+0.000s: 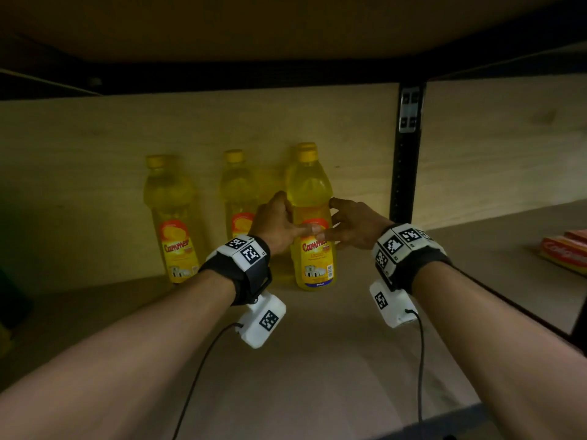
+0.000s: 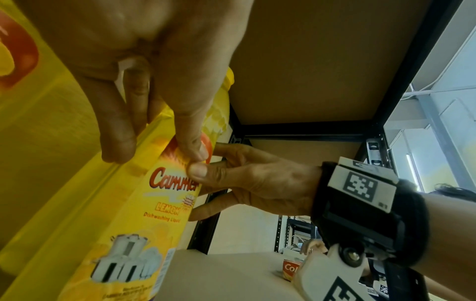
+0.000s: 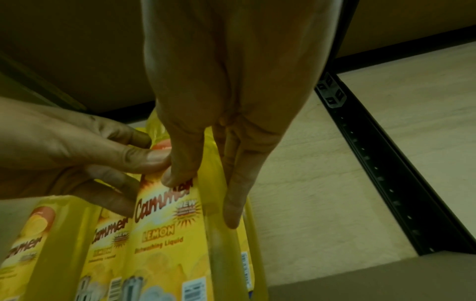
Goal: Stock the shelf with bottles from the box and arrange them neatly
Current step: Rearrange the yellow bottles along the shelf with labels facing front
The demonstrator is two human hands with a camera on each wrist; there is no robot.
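Note:
Several yellow Cammer lemon dishwashing-liquid bottles stand upright at the back of the wooden shelf (image 1: 317,360). The front right bottle (image 1: 313,192) stands on the board, with another bottle's cap (image 1: 305,147) showing just behind it. My left hand (image 1: 279,223) holds its left side and my right hand (image 1: 354,227) its right side. Both thumbs lie across the label (image 2: 165,195) and touch each other, while the fingers reach round the sides (image 3: 231,203). Two more bottles stand to the left (image 1: 171,217) (image 1: 238,192). The box is not in view.
A black metal upright (image 1: 406,169) stands close to the right of the held bottle. Beyond it, a red and orange carton (image 1: 565,249) lies on the neighbouring shelf. The upper shelf board (image 1: 286,27) hangs low overhead. Bare board stretches in front of the bottles.

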